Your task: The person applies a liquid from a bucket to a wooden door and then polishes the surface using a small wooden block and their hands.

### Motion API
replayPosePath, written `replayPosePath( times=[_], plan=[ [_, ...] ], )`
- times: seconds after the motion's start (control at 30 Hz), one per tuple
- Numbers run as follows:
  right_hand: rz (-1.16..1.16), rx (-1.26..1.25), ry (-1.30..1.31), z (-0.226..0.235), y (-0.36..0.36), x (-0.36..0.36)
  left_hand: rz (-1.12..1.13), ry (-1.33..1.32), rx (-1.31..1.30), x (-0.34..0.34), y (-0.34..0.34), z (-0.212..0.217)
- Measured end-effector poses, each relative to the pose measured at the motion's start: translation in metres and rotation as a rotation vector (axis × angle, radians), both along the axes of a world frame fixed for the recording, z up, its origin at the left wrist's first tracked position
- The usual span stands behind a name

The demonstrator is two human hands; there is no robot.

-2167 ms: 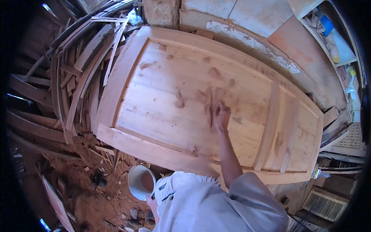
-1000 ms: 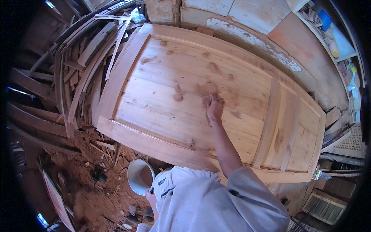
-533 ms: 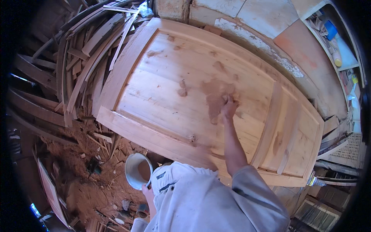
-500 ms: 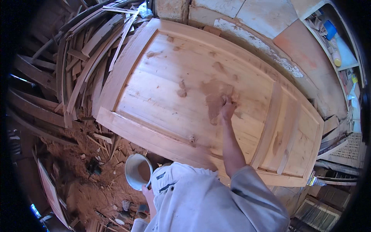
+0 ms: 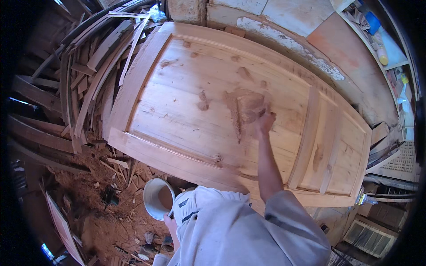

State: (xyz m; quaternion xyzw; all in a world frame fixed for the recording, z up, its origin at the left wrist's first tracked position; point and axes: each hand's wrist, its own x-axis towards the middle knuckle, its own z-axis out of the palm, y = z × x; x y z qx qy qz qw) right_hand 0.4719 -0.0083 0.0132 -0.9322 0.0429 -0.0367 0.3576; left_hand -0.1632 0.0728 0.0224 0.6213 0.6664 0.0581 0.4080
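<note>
Brown paste [image 5: 236, 116] is lying smeared on the wooden door [image 5: 173, 104]. Right hand [image 5: 266, 120] is reaching the paste's right edge, fingers curled, hold too blurred to tell; left hand [image 5: 169, 220] is gripping the bucket [image 5: 153, 205] rim.

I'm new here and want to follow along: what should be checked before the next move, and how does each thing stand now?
1. Bucket held: ok, the left hand is at its rim.
2. Bucket not empty: ok, brown material shows inside.
3. Right hand in place: ok, it is at the brown patch on the door.
4. Patch even: not ok, ragged, with a tail toward the person.
5. Tool in the right hand: cannot tell, blurred.
6. Loose wood off the door: ok, piled beyond its left end.
</note>
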Motion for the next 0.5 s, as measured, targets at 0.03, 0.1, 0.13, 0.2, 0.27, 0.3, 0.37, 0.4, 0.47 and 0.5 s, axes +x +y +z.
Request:
replayPosePath(
  times=[0.03,0.1,0.13,0.2,0.27,0.3,0.37,0.4,0.47,0.5],
  plan=[
    [-0.090,0.033,-0.028,-0.012,-0.005,0.014,0.019,-0.037,-0.007,0.000,0.000,0.002],
    [0.064,-0.379,-0.096,-0.027,-0.010,0.036,0.051,-0.073,-0.002,-0.002,-0.001,0.004],
    [0.044,-0.388,-0.114,-0.049,-0.028,0.057,-0.015,-0.071,0.045,0.004,0.001,0.000],
    [-0.088,-0.113,-0.021,-0.081,-0.038,0.073,-0.076,-0.065,0.097,0.011,0.005,-0.006],
    [0.033,-0.109,-0.076,-0.075,-0.008,0.050,0.030,-0.093,0.013,0.006,0.001,-0.004],
    [0.191,-0.199,-0.171,-0.061,0.016,0.029,0.041,-0.079,0.022,0.002,-0.001,0.000],
    [0.301,-0.201,-0.050,-0.024,0.048,0.000,-0.001,-0.019,0.068,-0.008,-0.004,0.001],
    [0.385,-0.219,0.057,-0.012,0.052,-0.008,-0.021,-0.023,0.059,-0.001,-0.003,0.004],
    [0.366,-0.207,-0.010,-0.003,0.064,-0.031,0.037,-0.051,-0.027,0.018,0.000,0.016],
    [0.377,-0.185,-0.076,0.000,0.065,-0.036,0.057,-0.059,-0.055,0.022,0.001,0.018]
  ],
)
